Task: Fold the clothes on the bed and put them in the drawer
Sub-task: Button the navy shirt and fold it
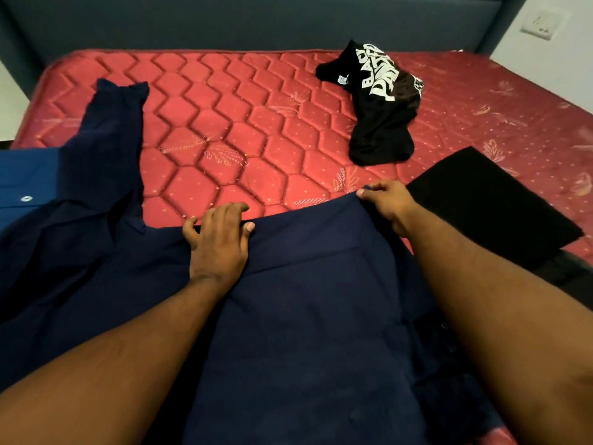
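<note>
A navy blue shirt (305, 316) lies spread on the red mattress (240, 130) right in front of me, one sleeve stretching away at the left. My left hand (218, 239) presses flat on the shirt's far folded edge, thumb hooked under the fabric. My right hand (385, 203) pinches the same edge at its right corner. A crumpled black T-shirt (378, 123) with white lettering lies at the far right. A folded black garment (491, 203) rests flat to the right of my right hand.
A lighter blue garment (25, 181) with a button lies at the left edge, partly under the navy sleeve. A grey headboard (256, 20) runs along the far side. A wall socket (542, 25) sits at the top right. No drawer is in view.
</note>
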